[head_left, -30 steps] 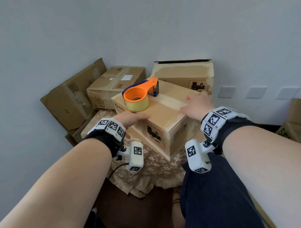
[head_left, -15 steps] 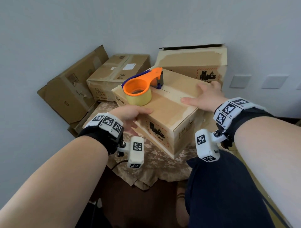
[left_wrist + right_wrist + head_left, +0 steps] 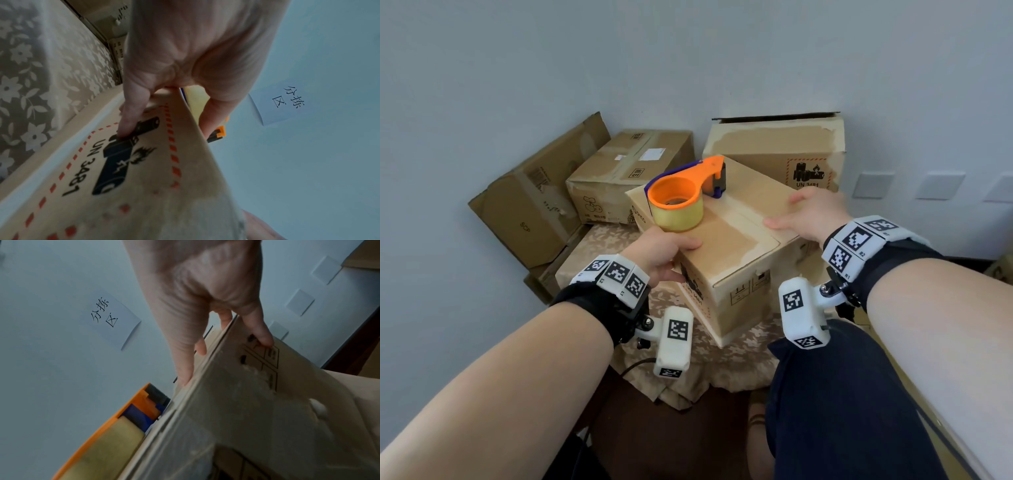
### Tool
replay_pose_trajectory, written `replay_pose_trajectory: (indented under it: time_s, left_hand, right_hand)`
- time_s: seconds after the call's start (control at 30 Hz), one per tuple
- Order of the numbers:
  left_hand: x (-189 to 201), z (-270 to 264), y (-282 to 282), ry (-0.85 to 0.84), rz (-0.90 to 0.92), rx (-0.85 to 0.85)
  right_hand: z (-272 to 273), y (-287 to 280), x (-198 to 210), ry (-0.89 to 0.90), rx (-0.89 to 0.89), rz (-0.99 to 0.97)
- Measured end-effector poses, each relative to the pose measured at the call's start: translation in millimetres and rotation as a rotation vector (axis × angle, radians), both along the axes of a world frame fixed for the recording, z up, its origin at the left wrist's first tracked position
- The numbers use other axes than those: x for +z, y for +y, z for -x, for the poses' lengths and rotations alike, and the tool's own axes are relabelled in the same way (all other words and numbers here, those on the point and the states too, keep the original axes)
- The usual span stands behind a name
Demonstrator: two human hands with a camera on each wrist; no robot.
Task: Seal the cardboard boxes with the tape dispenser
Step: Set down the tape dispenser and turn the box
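A brown cardboard box (image 3: 736, 240) with a UN 3481 label stands tilted on the cloth-covered table. An orange tape dispenser (image 3: 681, 195) with a yellowish roll lies on its top. My left hand (image 3: 671, 253) grips the box's near left edge, thumb on top and a finger pressed on the labelled side (image 3: 127, 126). My right hand (image 3: 801, 214) lies spread over the right top edge with straight fingers. In the right wrist view one of its fingers (image 3: 264, 335) reaches down the side face. The dispenser's toothed blade (image 3: 158, 394) shows beside the box's top.
A flattened box (image 3: 527, 205) leans on the wall at left, beside a taped box (image 3: 619, 171). An open-topped box (image 3: 774, 150) stands right behind. The floral cloth (image 3: 599, 246) hangs off the table's front. My dark-clothed leg (image 3: 842, 394) is close below.
Both hands stay on the box. The right hand's fingers have spread and slid a little along the top edge. The view itself shifted.
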State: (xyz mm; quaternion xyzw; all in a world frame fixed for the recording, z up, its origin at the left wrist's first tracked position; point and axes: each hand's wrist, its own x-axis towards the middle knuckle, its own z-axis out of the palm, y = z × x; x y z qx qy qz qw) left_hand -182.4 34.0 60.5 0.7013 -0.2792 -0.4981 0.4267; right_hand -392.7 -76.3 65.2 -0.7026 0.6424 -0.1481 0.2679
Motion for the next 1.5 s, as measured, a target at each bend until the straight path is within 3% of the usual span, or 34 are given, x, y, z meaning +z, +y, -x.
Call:
replay_pose_trajectory:
  time_s: [0.47,0.73,0.93,1.1,1.37,1.5]
  left_hand:
    - [23,-9,11,-0.113,0.136,0.034]
    - [22,-25,17,-0.189,0.219,-0.174]
    - [19,-35,18,-0.618,-0.043,-0.451]
    - [23,-36,16,-0.781,-0.06,-0.505]
    - [23,-45,13,-0.777,-0.038,-0.466]
    - [19,-52,5,-0.647,-0.043,-0.413]
  right_hand:
    - [5,42,19,0.067,-0.044,-0.115]
    - [-8,60,26,0.342,0.139,-0.166]
    - [-15,59,21,0.424,0.224,-0.148]
    - [-19,53,21,0.427,0.258,-0.135]
    - [-30,51,26,0.451,0.334,-0.102]
    - [-31,53,34,0.507,0.389,-0.093]
